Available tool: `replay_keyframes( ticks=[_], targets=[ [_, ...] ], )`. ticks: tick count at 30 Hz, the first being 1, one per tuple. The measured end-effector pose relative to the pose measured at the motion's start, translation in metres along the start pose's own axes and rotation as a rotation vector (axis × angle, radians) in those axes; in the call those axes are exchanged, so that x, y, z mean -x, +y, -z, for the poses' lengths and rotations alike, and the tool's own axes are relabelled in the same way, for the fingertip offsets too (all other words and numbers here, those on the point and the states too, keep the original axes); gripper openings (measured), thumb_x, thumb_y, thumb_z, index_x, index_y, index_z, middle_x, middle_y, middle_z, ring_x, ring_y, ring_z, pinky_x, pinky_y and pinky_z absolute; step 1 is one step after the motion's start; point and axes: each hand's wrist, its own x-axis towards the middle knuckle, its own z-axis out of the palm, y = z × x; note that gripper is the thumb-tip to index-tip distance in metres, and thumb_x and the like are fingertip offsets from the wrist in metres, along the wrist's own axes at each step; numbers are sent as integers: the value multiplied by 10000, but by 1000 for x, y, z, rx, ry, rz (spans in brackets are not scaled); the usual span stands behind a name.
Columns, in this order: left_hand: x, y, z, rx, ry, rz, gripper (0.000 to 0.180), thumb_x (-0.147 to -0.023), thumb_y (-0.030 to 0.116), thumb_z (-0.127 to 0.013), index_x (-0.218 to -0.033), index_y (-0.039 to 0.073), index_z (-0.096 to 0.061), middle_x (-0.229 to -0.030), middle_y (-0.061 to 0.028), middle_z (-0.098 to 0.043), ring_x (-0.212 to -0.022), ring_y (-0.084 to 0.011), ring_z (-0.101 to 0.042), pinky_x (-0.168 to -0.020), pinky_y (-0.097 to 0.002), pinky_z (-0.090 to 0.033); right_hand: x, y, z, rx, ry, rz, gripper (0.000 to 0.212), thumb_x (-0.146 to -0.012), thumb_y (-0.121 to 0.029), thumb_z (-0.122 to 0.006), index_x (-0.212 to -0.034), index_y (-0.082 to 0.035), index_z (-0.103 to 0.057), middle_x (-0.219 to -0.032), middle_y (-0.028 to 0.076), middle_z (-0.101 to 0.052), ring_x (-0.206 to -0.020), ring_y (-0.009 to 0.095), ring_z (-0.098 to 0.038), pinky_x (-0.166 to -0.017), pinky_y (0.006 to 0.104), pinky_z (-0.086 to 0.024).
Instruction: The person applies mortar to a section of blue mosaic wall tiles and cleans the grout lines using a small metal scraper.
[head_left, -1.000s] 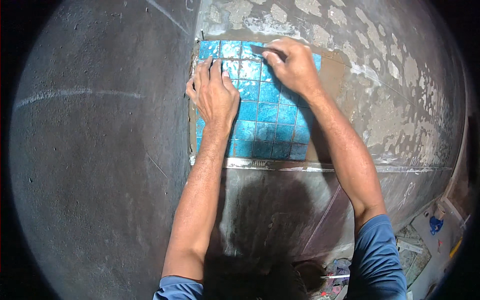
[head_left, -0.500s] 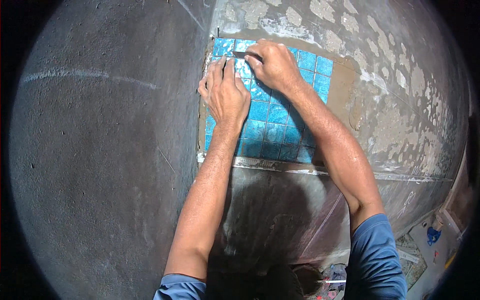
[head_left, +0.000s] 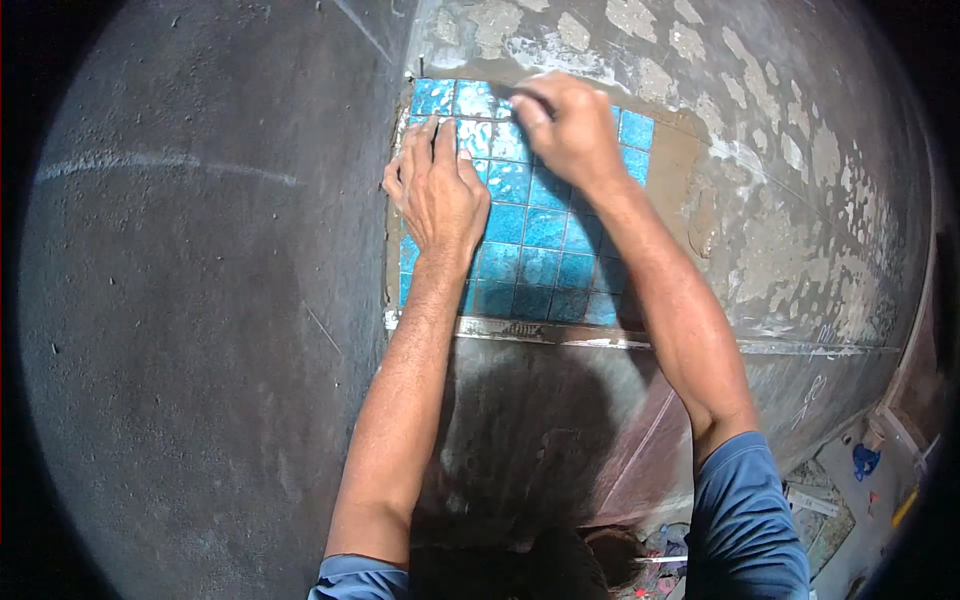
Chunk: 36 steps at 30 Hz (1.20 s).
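A sheet of glossy blue square mosaic tiles (head_left: 508, 183) sits on the wall, with thin joints between the tiles. My left hand (head_left: 437, 208) rests on the left part of the sheet, fingers stretched upward and pressed to the tiles. Near the top row, my right hand (head_left: 578, 130) is closed and slightly blurred. It pinches a thin dark blade-like strip, whose edge barely shows beside the fingertips against the tiles. The hands and the right forearm cover part of the sheet.
Grey-brown mortar (head_left: 672, 190) borders the tiles on the right. Below them runs a pale straight strip (head_left: 600, 340). A dark wall (head_left: 200, 330) meets the tiled one at the left corner. A blue crumpled thing (head_left: 866, 460) lies on the floor at lower right.
My right hand has moved right along the top of the tiles with the thin strip. The left hand keeps its place on the sheet. The whole view has shifted slightly.
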Motion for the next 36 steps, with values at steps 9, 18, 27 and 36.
replay_keyframes(
  ticks=[9, 18, 27, 36],
  targets=[
    [14, 16, -4, -10, -20, -123, 449, -976, 193, -648, -1423, 150, -661, -1504, -96, -587, -1475, -292, -458, -1204, -525, -264, 30, 41, 55, 25, -55, -96, 211, -913, -155, -767, -1079, -28, -794, -1040, 184, -767, -968, 373, -750, -873, 456, -580],
    [22, 20, -2, -6, -62, -113, 475, -941, 181, -697, -1416, 185, -672, -1516, -85, -577, -1481, -285, -453, -1202, -519, -267, 14, 25, 31, 107, -182, 34, 167, -930, -192, -752, -1059, -105, -813, -973, 136, -738, -965, 371, -732, -849, 494, -576],
    [22, 19, -3, -6, -63, -101, 486, -938, 193, -710, -1422, 207, -668, -1518, -78, -572, -1491, -284, -446, -1217, -532, -255, -12, 18, 24, 300, -337, 249, 192, -912, -146, -727, -1081, -135, -819, -1050, 122, -763, -999, 357, -743, -874, 505, -596],
    [22, 17, -1, 76, 4, -92, 472, -929, 172, -702, -1400, 154, -673, -1472, -107, -613, -1459, -295, -486, -1212, -534, -265, 1, 23, 94, 353, -308, -35, 227, -902, -131, -728, -1110, -98, -812, -1038, 170, -783, -995, 383, -754, -908, 497, -597]
  ],
)
